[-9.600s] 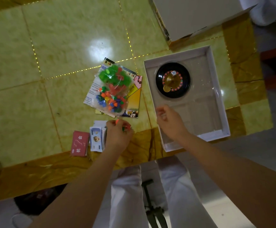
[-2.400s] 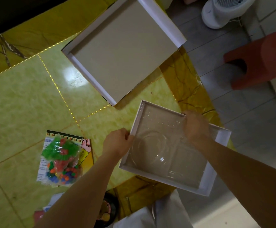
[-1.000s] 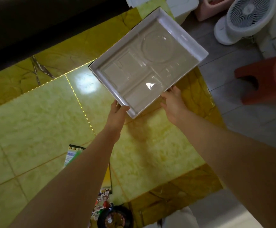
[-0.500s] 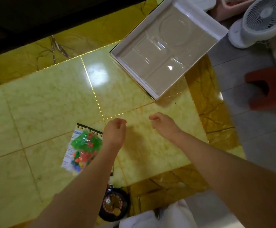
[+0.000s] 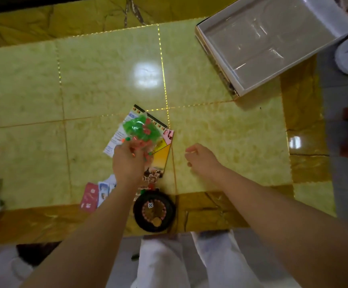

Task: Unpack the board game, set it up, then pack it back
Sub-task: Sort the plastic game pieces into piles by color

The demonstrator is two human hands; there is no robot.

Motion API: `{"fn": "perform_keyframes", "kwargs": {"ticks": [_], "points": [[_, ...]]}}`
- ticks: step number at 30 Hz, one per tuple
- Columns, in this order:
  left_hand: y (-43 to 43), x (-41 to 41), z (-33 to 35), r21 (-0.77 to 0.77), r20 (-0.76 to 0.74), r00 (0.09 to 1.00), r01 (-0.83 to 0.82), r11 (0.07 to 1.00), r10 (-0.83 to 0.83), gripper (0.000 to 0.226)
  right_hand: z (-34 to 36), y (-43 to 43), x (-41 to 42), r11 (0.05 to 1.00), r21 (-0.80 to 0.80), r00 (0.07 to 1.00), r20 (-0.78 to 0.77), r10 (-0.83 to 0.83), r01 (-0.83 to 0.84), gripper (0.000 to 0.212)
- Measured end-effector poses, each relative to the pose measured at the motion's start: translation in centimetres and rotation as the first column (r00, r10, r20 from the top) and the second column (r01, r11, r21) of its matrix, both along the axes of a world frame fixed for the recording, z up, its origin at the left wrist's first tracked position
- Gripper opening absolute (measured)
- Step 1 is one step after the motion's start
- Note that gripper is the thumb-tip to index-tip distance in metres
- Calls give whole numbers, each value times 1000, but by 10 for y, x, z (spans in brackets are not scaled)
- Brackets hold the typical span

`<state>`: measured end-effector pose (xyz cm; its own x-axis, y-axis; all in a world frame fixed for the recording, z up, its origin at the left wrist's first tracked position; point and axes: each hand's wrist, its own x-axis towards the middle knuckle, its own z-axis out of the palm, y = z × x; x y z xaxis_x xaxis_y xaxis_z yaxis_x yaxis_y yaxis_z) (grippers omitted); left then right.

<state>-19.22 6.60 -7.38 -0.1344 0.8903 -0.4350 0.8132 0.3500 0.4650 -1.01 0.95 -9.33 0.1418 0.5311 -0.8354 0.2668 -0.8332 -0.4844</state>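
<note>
Yellow-green tiles top the bench (image 5: 221, 142), and at its near edge sits the black roulette wheel (image 5: 154, 210) with a white die (image 5: 150, 205) resting on it. Just left lie a red card stack (image 5: 90, 196) and a paler stack (image 5: 103, 190). The red one bears white characters, too blurred to read. Farther in, the left grip (image 5: 129, 161) is curled around the clear bag of coloured pieces (image 5: 142, 129), which seems to lie on the folded game board (image 5: 164, 154). The board's fine print is illegible. The right grip (image 5: 202, 159) hovers beside it, fingers loosely bent and holding nothing. The step looks like clearing the bag: lift it straight up, mouth uppermost, steady the board with the free hand, and park the bag beside the cards. The emptied box tray (image 5: 273, 38) waits at the far right corner.
</note>
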Motion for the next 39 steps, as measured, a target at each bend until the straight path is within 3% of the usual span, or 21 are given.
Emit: {"fn": "perform_keyframes", "kwargs": {"ticks": [6, 12, 16, 20, 24, 27, 29, 34, 39], "points": [[27, -39, -8, -65, 105, 986, -126, 990, 132, 32, -5, 45, -60, 988, 84, 988, -101, -118, 127, 53], [53, -50, -21, -264, 315, 938, -63, 962, 147, 42, -25, 74, -88, 957, 51, 958, 5, -287, 286, 68], [62, -49, -28, -356, 386, 900, -59, 932, 204, 32, -29, 81, -94, 930, 60, 931, 24, -365, 363, 49], [67, -51, -31, -376, 426, 876, -56, 925, 226, 15, -25, 86, -98, 866, 64, 864, -130, -486, 497, 33], [68, -49, -30, -336, 464, 851, -90, 938, 248, 11, -15, 82, -88, 796, 53, 781, -246, -574, 602, 35], [65, -43, -25, -316, 477, 831, -142, 938, 287, 28, -5, 71, -74, 766, 73, 757, -237, -609, 639, 32], [60, -36, -19, -361, 500, 819, -98, 928, 281, 40, 1, 60, -63, 740, 61, 729, -241, -640, 670, 24], [32, -8, -7, -575, 561, 805, 208, 791, 195, 15, 7, 12, -31, 781, -9, 769, -168, -617, 625, 18], [-18, 26, -9, -627, 565, 821, 364, 689, 80, 13, 9, -47, -1, 750, -87, 735, -152, -661, 656, 32]]}}
